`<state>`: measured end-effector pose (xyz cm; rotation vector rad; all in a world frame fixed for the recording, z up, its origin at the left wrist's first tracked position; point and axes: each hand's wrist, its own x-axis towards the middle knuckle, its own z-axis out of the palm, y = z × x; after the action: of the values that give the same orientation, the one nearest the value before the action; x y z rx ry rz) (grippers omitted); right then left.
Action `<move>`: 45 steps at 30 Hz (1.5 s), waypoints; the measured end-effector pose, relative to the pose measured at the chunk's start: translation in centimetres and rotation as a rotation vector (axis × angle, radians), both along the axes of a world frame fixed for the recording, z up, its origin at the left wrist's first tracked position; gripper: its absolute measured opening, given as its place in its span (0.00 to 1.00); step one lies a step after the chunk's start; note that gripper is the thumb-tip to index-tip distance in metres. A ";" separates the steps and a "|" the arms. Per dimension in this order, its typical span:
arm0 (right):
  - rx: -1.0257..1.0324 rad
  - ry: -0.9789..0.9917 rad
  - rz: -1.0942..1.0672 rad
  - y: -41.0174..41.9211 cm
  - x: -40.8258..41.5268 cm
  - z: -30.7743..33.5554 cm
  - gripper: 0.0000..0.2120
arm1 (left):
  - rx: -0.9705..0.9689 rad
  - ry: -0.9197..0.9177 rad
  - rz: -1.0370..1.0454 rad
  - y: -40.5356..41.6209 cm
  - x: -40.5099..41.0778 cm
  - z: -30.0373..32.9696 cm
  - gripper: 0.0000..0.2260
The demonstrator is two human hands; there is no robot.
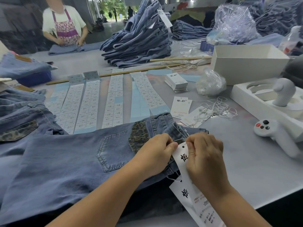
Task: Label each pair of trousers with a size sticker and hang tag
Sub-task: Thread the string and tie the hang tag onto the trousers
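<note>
A pair of blue denim trousers point(68, 161) lies flat on the table in front of me, back pocket up, with a leopard-print patch near the waistband. My left hand point(155, 153) and my right hand point(205, 156) meet at the waistband, both pinching the string of a white hang tag point(182, 154) with black characters. A second white hang tag point(193, 197) lies below it under my right wrist. Strips of size stickers point(91, 102) on blue backing lie beyond the trousers.
Loose hang tags point(180, 107) and white strings point(219, 108) lie to the right, beside a stack of tags point(177, 81). A white controller point(268, 130) and white boxes point(246, 63) sit at right. Jeans piles point(139, 36) stand behind and on the left. A person in an apron point(65, 25) works opposite.
</note>
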<state>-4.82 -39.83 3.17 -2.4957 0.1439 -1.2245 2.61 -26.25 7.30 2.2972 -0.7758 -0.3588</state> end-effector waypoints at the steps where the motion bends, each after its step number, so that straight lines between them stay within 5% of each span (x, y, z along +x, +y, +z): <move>1: -0.009 0.016 0.006 -0.1 0.0 0.0 0.11 | -0.005 0.003 0.000 0.0 0.0 -0.1 0.11; 6: 0.049 0.072 0.088 -0.3 -0.5 0.6 0.03 | -0.043 0.025 0.023 0.0 0.4 -0.6 0.12; 17: 0.298 0.281 0.211 -0.8 -0.8 2.3 0.14 | -0.094 0.063 0.047 0.0 0.6 -1.0 0.12; 37: 0.615 0.416 0.353 -1.4 -0.4 3.2 0.11 | -0.076 0.135 0.021 0.0 0.7 0.1 0.12; 45: 0.601 0.380 0.315 -1.3 -0.2 3.2 0.11 | -0.165 -0.067 0.049 -0.3 -0.4 -0.2 0.07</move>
<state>-5.01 -41.15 6.35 -2.0785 0.1746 -0.4757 2.21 -26.58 7.06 2.1781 -0.7516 -0.1893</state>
